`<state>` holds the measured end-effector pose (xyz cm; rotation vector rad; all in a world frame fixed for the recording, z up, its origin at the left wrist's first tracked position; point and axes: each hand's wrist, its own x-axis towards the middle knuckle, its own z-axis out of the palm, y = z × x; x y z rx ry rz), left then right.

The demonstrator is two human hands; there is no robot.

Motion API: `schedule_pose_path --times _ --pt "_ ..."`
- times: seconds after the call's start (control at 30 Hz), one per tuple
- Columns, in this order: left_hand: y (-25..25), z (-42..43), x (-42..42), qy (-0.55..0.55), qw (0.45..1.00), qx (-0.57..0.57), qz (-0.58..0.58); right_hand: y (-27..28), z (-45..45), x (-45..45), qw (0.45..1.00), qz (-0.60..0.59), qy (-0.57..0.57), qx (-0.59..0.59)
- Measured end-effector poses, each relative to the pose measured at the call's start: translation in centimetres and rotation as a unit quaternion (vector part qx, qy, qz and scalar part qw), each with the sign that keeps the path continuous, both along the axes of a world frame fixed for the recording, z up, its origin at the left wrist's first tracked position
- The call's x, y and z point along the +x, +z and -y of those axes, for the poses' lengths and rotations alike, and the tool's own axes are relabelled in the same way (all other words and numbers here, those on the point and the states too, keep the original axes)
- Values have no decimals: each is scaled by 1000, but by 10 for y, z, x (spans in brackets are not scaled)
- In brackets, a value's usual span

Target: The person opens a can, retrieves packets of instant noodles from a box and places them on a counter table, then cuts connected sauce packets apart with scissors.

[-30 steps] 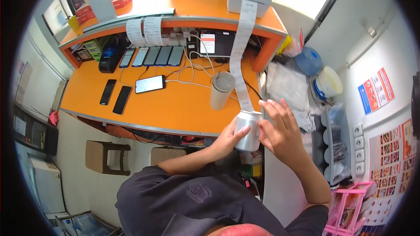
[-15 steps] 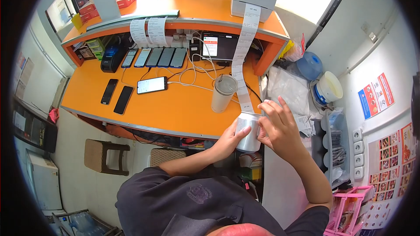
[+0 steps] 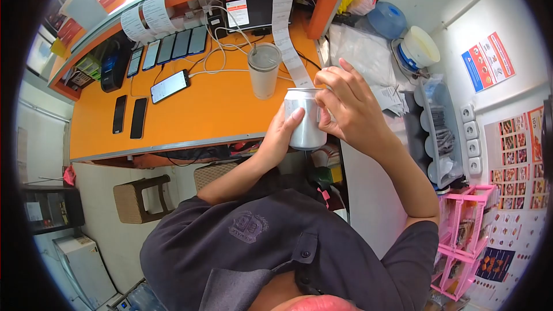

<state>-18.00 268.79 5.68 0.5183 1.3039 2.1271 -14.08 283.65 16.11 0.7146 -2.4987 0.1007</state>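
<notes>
A plain silver can is held upright in front of my chest, just beyond the desk's front edge. My left hand wraps it from the left, thumb across its front. At the can's upper right side is my right hand, with thumb and index finger bent into a pinch against it; what lies between these fingertips is too small to make out. Behind the can hangs a long printed paper strip, its lower end near the rim. A lidded cup stands on the desk to the left.
The orange desk bears several phones, including a lit phone, and white cables. A screen sits under the shelf. On the right are a grey organizer and a pink rack. A stool stands lower left.
The view has shifted, so the desk and shelf appear higher and further left. Both hands stay at the can, which appears higher in view. The right fingers remain pinched at its side.
</notes>
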Motion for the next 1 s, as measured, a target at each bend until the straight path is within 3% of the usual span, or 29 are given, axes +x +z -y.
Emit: schedule_pose_path --times 0.27,0.47,0.77,1.0 --pt "-9 -7 2 5 998 31 47 -6 -5 18 997 21 -14 -80" --pt "5 0 3 3 1000 24 -12 -7 -14 20 980 -4 -40 -197" --pt "1 -7 4 -20 999 32 -14 -13 -21 22 987 -85 -18 -137" --pt "10 -6 5 0 1000 11 -19 0 -16 20 993 -19 -13 -113"
